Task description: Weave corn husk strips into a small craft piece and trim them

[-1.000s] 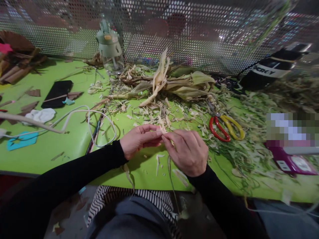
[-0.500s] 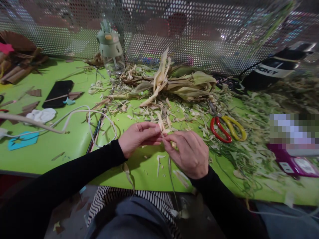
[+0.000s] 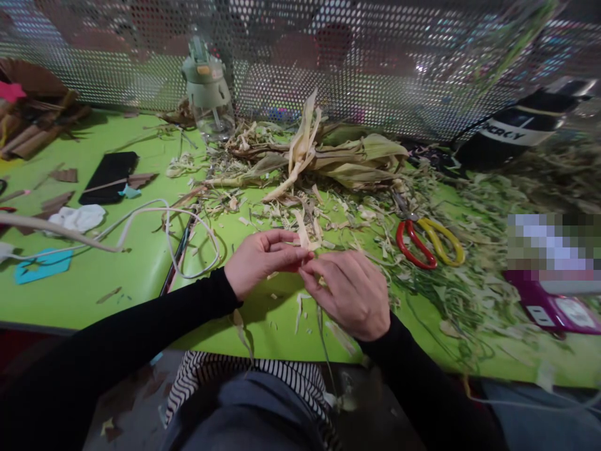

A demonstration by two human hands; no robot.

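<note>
Above the near edge of the table, my left hand pinches a pale corn husk strip between thumb and fingers. The strip's upper end stands out past the fingertips. My right hand has its fingers closed in a pinch against the left fingertips, at the strip's lower end. That end is mostly hidden by the fingers. Beyond the hands, dried corn husks lie in a heap, with one pale husk on top. Scissors with red and yellow handles rest to the right of my hands.
Shredded husk covers the right side of the green table. A bottle and a black bottle stand by the mesh screen. Leftward lie a phone, a white cable and a blue tag.
My right hand has shifted slightly left, closer against the left fingertips. The left thumb reaches a little further right and down over the strip. The things on the table are unchanged.
</note>
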